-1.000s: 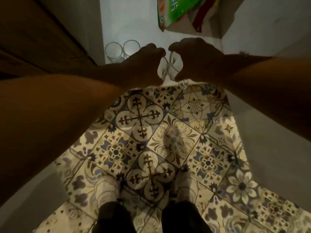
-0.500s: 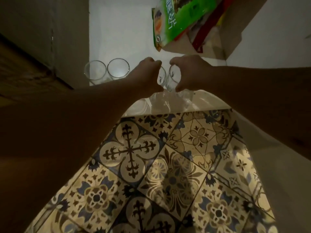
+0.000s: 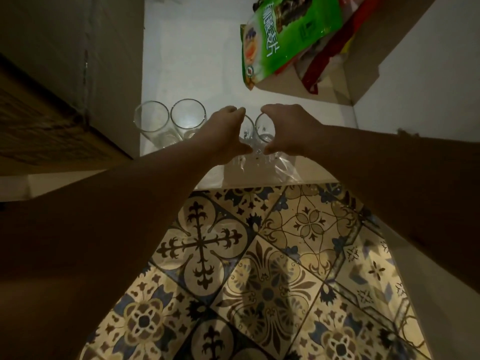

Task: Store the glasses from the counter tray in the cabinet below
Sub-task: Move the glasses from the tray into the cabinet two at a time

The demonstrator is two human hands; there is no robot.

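Each hand grips one clear drinking glass at the white cabinet shelf (image 3: 187, 61) front: left hand (image 3: 225, 133) on one glass (image 3: 248, 131), right hand (image 3: 288, 131) on another (image 3: 265, 127), beside two standing tumblers (image 3: 170, 123).

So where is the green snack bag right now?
In the head view, the green snack bag sits at the back right of the white cabinet floor, leaning on a cardboard box, beyond both hands.

Clear glasses (image 3: 170, 120); white cabinet shelf (image 3: 192, 61); green packet (image 3: 283, 40); floor tiles (image 3: 259, 268) cream-blue floral pattern.
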